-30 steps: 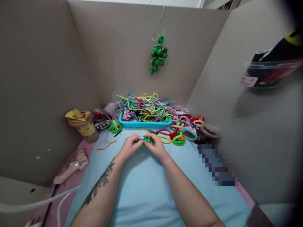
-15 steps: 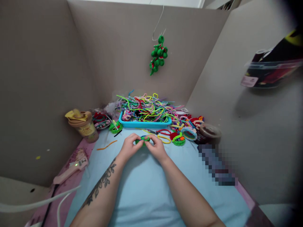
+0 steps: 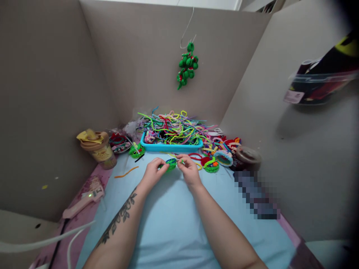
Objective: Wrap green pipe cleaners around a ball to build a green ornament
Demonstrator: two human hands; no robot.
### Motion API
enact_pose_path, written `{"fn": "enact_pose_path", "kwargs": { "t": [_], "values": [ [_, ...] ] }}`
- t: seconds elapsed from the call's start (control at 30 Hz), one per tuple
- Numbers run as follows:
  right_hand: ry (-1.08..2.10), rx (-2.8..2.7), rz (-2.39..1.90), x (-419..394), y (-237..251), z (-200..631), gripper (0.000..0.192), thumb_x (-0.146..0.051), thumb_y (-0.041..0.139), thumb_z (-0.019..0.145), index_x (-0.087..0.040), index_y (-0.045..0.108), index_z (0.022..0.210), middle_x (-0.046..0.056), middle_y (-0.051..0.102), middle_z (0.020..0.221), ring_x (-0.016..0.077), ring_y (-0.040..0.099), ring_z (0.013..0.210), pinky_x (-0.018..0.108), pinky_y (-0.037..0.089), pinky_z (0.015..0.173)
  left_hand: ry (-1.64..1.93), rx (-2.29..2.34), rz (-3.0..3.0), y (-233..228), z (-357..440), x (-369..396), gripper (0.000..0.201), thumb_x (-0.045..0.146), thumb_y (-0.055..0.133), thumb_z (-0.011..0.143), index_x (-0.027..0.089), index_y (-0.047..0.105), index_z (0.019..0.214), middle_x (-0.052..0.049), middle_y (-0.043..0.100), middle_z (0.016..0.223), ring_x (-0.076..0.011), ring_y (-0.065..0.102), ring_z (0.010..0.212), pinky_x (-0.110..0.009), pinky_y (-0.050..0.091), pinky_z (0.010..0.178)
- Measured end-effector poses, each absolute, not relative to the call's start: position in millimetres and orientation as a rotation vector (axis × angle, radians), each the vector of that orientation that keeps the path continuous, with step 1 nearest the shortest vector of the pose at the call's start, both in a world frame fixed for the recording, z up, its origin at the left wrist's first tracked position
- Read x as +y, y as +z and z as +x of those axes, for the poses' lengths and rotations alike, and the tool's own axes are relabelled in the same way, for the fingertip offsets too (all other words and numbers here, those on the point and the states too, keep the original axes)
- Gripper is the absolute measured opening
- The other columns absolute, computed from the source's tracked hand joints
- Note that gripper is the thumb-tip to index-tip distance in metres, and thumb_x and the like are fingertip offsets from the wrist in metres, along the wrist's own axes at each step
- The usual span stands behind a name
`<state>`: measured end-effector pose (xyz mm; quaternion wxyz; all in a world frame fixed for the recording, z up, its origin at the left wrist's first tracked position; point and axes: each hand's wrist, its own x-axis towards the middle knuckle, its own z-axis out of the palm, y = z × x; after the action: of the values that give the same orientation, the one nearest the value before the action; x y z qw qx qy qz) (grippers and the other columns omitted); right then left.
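My left hand (image 3: 153, 172) pinches a small green pipe-cleaner piece (image 3: 171, 164) that has some dark blue on it. Just to the right, my right hand (image 3: 190, 172) is closed with thumb and fingertips together on a bit of green pipe cleaner (image 3: 182, 161). Whether that bit joins the piece in my left hand is too small to tell. Behind my right hand lie scissors with a red handle (image 3: 194, 155) and a yellow one, partly covered by the fingers. A finished-looking green pipe-cleaner shape (image 3: 211, 165) with red and orange parts rests to their right.
A blue tray (image 3: 174, 148) heaped with coloured pipe cleaners (image 3: 179, 129) stands at the back. On the left are a green figure (image 3: 137, 150), an orange pipe cleaner (image 3: 126, 172), a cup (image 3: 100, 151) and a pink glue gun (image 3: 84, 203). A lidded tub (image 3: 247, 158) stands right.
My right hand has drawn a little to the right, away from my left hand, with a green bit in its fingertips. The left hand stays in place, and more blue shows on its piece.
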<state>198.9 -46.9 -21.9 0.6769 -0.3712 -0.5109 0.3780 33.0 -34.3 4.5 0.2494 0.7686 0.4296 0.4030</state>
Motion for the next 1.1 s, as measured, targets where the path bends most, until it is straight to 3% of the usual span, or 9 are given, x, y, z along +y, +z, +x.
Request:
{"fn": "enact_pose_path", "kwargs": {
  "t": [0.1, 0.27, 0.43, 0.6, 0.87, 1.1],
  "values": [
    [0.895, -1.114, -0.803, -44.5, -24.0, 201.2, 0.012, -0.029, 0.063, 0.073, -0.021, 0.056, 0.071, 0.004, 0.055, 0.099, 0.0186, 0.053, 0.096, 0.035, 0.041, 0.086, 1.081, 1.146, 2.05, 7.0, 33.5, -35.8, 0.021, 0.032, 0.053, 0.079, 0.017, 0.054, 0.066, 0.0, 0.053, 0.066, -0.0126, 0.049, 0.065, -0.024, 0.037, 0.061],
    [1.019, -1.368, -0.833, -48.3, -18.9, 202.1, 0.026, -0.03, 0.063, 0.072, -0.023, 0.057, 0.097, 0.005, 0.057, 0.109, 0.02, 0.051, 0.105, 0.033, 0.04, 0.087, 1.037, 1.048, 1.923, 10.5, 30.8, -36.4, 0.023, 0.033, 0.052, 0.079, 0.016, 0.053, 0.065, 0.001, 0.052, 0.065, -0.0121, 0.048, 0.064, -0.023, 0.038, 0.059],
    [0.97, -1.442, -0.954, -49.2, -17.1, 203.6, 0.01, -0.03, 0.058, 0.074, -0.02, 0.057, 0.078, 0.0, 0.055, 0.078, 0.015, 0.053, 0.074, 0.026, 0.043, 0.068, 1.003, 1.001, 1.897, 12.2, 29.6, -38.1, 0.018, 0.032, 0.055, 0.078, 0.015, 0.058, 0.072, -0.001, 0.056, 0.071, -0.0132, 0.052, 0.069, -0.023, 0.042, 0.063],
    [0.999, -1.424, -0.984, -48.7, -19.4, 200.9, 0.01, -0.029, 0.058, 0.074, -0.02, 0.055, 0.074, -0.003, 0.052, 0.069, 0.0133, 0.049, 0.065, 0.024, 0.04, 0.062, 0.975, 1.01, 1.992, 10.3, 31.3, -38.2, 0.018, 0.03, 0.052, 0.08, 0.015, 0.06, 0.073, -0.003, 0.058, 0.073, -0.0141, 0.053, 0.072, -0.024, 0.042, 0.066],
    [0.988, -1.405, -0.99, -46.6, -23.4, 195.8, 0.01, -0.028, 0.059, 0.074, -0.02, 0.057, 0.078, -0.002, 0.054, 0.072, 0.0142, 0.051, 0.069, 0.026, 0.041, 0.066, 1.021, 1.112, 2.116, -0.1, 34.3, -33.2, 0.016, 0.027, 0.05, 0.082, 0.016, 0.059, 0.074, -0.001, 0.056, 0.072, -0.0138, 0.051, 0.07, -0.025, 0.04, 0.065],
    [0.616, -1.431, -1.001, -55.1, -14.1, 188.8, 0.005, -0.022, 0.061, 0.074, -0.021, 0.061, 0.069, 0.003, 0.053, 0.087, 0.0181, 0.052, 0.087, 0.033, 0.04, 0.084, 1.033, 1.098, 2.197, -6.2, 36.6, -32.9, 0.013, 0.025, 0.049, 0.083, 0.017, 0.058, 0.077, -0.002, 0.056, 0.075, -0.0147, 0.051, 0.072, -0.027, 0.04, 0.068]
  ]
}}
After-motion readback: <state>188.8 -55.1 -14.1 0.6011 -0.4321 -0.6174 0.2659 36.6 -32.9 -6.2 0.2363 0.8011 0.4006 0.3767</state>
